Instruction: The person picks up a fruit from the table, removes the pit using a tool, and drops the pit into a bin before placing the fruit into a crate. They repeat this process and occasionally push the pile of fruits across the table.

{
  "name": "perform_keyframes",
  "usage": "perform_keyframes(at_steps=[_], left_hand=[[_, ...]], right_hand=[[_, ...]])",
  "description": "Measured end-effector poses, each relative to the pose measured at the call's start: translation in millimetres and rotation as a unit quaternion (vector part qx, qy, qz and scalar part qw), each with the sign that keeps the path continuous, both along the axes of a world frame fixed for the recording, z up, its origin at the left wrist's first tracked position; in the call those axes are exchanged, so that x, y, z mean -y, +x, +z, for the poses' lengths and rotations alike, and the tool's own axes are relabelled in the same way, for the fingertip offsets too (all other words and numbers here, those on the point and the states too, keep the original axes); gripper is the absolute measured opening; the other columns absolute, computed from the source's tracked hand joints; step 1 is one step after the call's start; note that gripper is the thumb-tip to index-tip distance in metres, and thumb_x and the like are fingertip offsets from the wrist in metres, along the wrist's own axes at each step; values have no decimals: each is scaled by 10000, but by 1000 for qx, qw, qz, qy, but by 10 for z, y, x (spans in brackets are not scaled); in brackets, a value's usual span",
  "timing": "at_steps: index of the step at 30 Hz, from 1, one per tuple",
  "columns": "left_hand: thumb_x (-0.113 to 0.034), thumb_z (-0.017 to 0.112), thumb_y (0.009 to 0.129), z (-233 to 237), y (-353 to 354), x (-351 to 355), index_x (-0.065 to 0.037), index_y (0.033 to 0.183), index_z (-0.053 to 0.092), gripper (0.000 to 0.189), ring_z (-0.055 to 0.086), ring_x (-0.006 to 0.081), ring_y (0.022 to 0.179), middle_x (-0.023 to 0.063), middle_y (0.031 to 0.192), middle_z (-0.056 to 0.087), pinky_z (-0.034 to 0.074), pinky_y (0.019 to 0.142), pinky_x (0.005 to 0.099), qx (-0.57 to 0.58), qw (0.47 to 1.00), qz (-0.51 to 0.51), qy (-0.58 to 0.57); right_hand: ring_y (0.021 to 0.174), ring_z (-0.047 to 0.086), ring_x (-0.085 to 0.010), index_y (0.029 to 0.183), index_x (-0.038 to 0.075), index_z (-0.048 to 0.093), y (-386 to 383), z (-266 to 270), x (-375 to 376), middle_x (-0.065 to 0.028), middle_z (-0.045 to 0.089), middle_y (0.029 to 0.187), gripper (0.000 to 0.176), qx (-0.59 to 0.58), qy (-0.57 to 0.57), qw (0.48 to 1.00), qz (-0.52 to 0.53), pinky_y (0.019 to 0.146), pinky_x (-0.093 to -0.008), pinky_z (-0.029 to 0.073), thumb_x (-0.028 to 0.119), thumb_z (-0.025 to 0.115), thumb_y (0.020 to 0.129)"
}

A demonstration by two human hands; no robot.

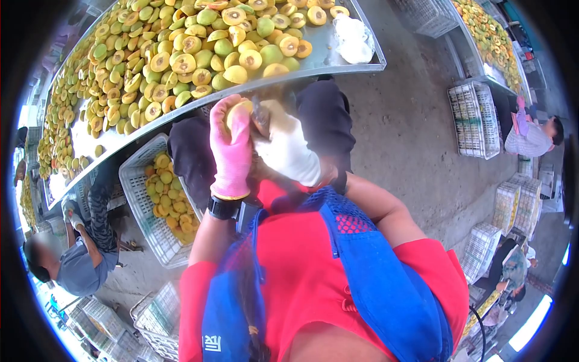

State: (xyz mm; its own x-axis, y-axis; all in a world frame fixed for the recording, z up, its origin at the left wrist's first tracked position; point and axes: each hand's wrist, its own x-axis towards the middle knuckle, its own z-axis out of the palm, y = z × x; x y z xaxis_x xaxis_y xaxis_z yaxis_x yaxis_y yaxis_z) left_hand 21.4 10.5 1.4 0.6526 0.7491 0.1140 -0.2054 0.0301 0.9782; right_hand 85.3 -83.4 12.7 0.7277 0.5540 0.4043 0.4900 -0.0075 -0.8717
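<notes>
gripping a yellow peach [236, 112] in left hand [231, 151], fingers curled round it; right hand [287, 148] closed on a small blade [262, 118]. beyond both: tray [326, 58] packed with halved peaches [184, 62]. left of left hand: crate [136, 175] half full, so likely plenty left.

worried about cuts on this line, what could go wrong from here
1. What looks like a blade in the right hand is pressed at the fruit gripped by the left hand; a slip could cut that hand.
2. The metal tray is heaped close to its front edge, so cut halves could roll off onto the lap.
</notes>
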Motion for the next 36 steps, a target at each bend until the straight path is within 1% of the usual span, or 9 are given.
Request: perform_keyframes(at_steps=[3, 7, 11, 14, 23, 29, 31, 33, 36], left_hand=[[-430, 394, 1084, 185, -3, -74, 24, 1292, 546, 521, 634, 190, 1050, 145, 1168, 666, 493, 952, 316, -45, 998, 19, -43], [-622, 340, 1034, 338, -80, -164, 30, 1304, 532, 730, 654, 246, 1043, 166, 1163, 667, 519, 947, 356, 4, 996, -30, -78], [-634, 343, 1024, 301, -80, -168, 26, 1281, 536, 734, 669, 250, 982, 164, 1112, 671, 549, 887, 374, 26, 994, -47, -97], [-584, 370, 1042, 304, -58, -105, 23, 1266, 542, 669, 679, 216, 900, 156, 1040, 686, 554, 844, 337, 45, 994, -39, -96], [-570, 348, 1051, 246, -20, -41, 15, 1260, 526, 646, 679, 249, 907, 156, 1104, 657, 562, 850, 363, 20, 998, -35, -42], [-647, 443, 982, 198, -32, -49, 12, 1271, 517, 724, 681, 232, 895, 158, 1108, 657, 563, 827, 349, 60, 997, -54, -9], [-676, 506, 934, 161, -68, -102, 13, 1284, 502, 773, 680, 220, 916, 156, 1122, 650, 559, 829, 338, 98, 991, -90, -19], [-696, 524, 910, 186, -83, -116, 17, 1287, 499, 807, 682, 224, 921, 160, 1130, 649, 563, 823, 342, 100, 989, -106, -22], [-675, 566, 904, 185, -85, -125, 19, 1294, 496, 799, 683, 228, 927, 165, 1149, 646, 569, 816, 347, 125, 983, -127, -51]], right_hand=[[680, 633, -376, 1032, 32, 552, -33, 33, 42, -152, 613, 775, 248, -42, 18, 998, 34, 624, -392, 512, 27, 708, 838], [686, 638, -397, 970, 15, 531, -2, 82, 106, -174, 618, 771, 205, -76, -40, 992, 92, 605, -412, 499, 77, 698, 869], [711, 649, -422, 957, 5, 510, -35, 39, 79, -201, 624, 762, 228, -70, -55, 990, 108, 605, -430, 501, 122, 692, 886], [874, 690, -435, 1142, -13, 538, -35, 90, 108, -251, 679, 906, 296, -103, -114, 979, 131, 724, -429, 545, 120, 671, 914], [952, 660, -206, 1180, -42, 528, -2, 25, 106, -180, 679, 1044, 350, -247, -127, 939, 203, 818, -360, 530, 150, 677, 928], [912, 645, -210, 1177, -36, 540, 9, -92, 116, -164, 669, 1000, 335, -195, -144, 939, 243, 795, -366, 525, 140, 666, 922], [885, 637, -213, 1169, -21, 546, 15, -16, 105, -155, 665, 983, 322, -303, -120, 902, 284, 780, -372, 521, 125, 662, 906], [858, 627, -219, 1160, -8, 551, 27, 36, 123, -148, 658, 967, 310, -298, -124, 900, 293, 767, -376, 517, 115, 657, 896], [817, 612, -243, 1142, 4, 555, -8, 59, 142, -151, 647, 940, 292, -171, -155, 939, 256, 754, -381, 512, 113, 654, 890]])
